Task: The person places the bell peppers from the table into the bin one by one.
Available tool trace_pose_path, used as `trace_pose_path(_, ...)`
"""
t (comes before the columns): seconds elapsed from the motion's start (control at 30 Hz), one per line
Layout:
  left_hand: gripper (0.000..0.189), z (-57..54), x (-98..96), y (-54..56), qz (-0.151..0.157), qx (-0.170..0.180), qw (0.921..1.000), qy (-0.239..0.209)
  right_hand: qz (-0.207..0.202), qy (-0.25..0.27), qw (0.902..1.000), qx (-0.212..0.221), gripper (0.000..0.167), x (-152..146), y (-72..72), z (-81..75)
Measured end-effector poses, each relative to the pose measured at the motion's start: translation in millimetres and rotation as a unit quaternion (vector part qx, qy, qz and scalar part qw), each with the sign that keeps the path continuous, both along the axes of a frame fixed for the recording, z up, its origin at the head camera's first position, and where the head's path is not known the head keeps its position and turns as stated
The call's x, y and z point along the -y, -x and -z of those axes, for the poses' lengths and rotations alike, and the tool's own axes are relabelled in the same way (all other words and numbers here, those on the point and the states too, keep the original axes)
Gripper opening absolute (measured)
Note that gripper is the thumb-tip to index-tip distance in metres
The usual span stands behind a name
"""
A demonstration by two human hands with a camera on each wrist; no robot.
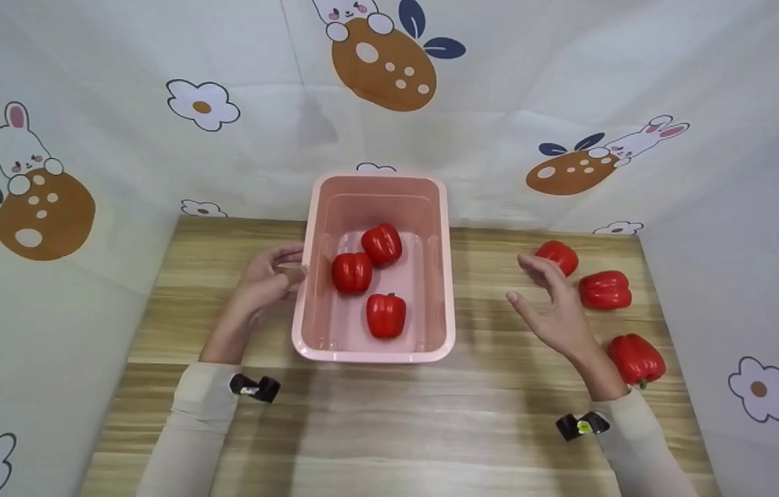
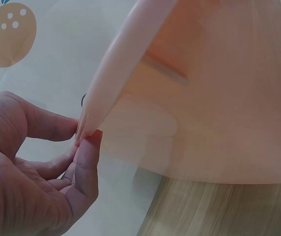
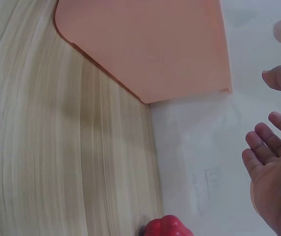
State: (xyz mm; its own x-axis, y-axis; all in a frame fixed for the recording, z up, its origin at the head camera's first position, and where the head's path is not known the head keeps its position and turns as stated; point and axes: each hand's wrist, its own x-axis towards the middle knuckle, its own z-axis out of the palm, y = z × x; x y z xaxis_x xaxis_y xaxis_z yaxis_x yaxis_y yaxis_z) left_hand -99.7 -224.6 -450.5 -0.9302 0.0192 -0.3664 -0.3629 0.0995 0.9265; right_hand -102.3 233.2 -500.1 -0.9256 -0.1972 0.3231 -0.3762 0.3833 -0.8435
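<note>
A pink plastic bin [image 1: 374, 356] stands in the middle of the table with three red bell peppers inside, one bell pepper [image 1: 386, 315] nearest its front. At the bin's left side, my left hand [image 1: 266, 283] pinches the rim [image 2: 125, 59] between thumb and fingers, as the left wrist view shows. My right hand [image 1: 555, 307] is to the right of the bin, apart from it, fingers spread and holding nothing. Close by it on the table lie a bell pepper [image 1: 558, 257] partly hidden behind the fingers, a second bell pepper [image 1: 606, 290] and a third bell pepper [image 1: 637, 359] beside the wrist.
The wooden table [image 1: 389, 428] is bounded at the back and sides by pale cloth [image 1: 258, 152] printed with rabbits and flowers. The bin's back end stands close to the rear cloth. Each sleeve carries a small black wrist camera [image 1: 255, 388].
</note>
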Motion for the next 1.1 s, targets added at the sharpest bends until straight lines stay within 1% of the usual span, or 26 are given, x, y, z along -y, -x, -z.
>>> trace_pose_path(0.13, 0.063, -0.2, 0.4, -1.6, 0.004, -0.003, 1.0000, 0.000, 0.013, 0.032, 0.9994, -0.002, 0.060, -8.3, -4.6, 1.9)
trace_pose_path(0.27, 0.064, -1.2, 3.6, -4.8, 0.002, -0.004, 0.9999, 0.009, 0.023, 0.054, 0.9981, 0.020, 0.060, -16.6, -12.1, 7.0)
trace_pose_path(0.37, 0.065, -1.3, 4.7, -5.2, 0.004, -0.008, 0.9999, 0.011, 0.038, 0.066, 0.9963, 0.039, 0.060, -25.1, -19.2, 11.8)
trace_pose_path(0.53, 0.065, 0.1, 2.2, -2.8, 0.014, -0.010, 0.9998, 0.007, 0.077, 0.068, 0.9935, 0.051, 0.060, -41.6, -32.7, 22.6)
trace_pose_path(0.73, 0.064, 2.3, 0.5, -0.9, 0.008, -0.010, 0.9999, 0.010, 0.111, 0.059, 0.9897, 0.069, 0.062, -54.2, -49.4, 39.7)
trace_pose_path(0.93, 0.064, 2.7, -0.3, 1.1, 0.008, -0.010, 0.9999, 0.011, 0.156, 0.048, 0.9834, 0.080, 0.061, -63.9, -65.9, 51.1)
trace_pose_path(1.1, 0.063, 4.6, -0.3, 0.2, 0.007, -0.010, 0.9999, 0.006, 0.173, 0.067, 0.9798, 0.074, 0.060, -73.1, -79.3, 60.5)
